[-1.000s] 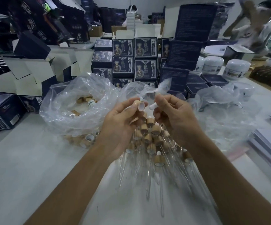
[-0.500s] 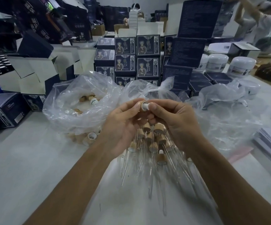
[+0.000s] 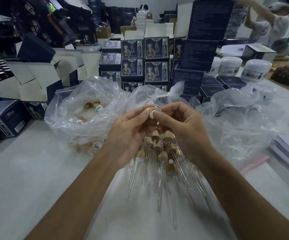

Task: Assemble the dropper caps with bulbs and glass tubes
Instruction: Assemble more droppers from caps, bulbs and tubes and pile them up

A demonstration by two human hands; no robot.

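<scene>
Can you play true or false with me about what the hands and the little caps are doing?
1. Both hands, left hand and right hand, hold one round tan wooden cap. True.
2. The finished droppers with clear glass tubes lie in a pile under the hands. True.
3. The clear plastic bag of loose caps is on the person's right. False: it sits on the left.
4. The white round jars are stacked beside the left hand. False: they stand far back on the right.

Dropper cap [image 3: 152, 113]: tan wood-tone with white bulb inside. Assembled droppers [image 3: 164, 153]: tan caps, clear glass tubes. Behind them, bag [image 3: 81, 108]: clear plastic; boxes [image 3: 155, 48]: navy, printed figure; jars [image 3: 255, 70]: white. Surface [image 3: 27, 170]: pale grey.
</scene>
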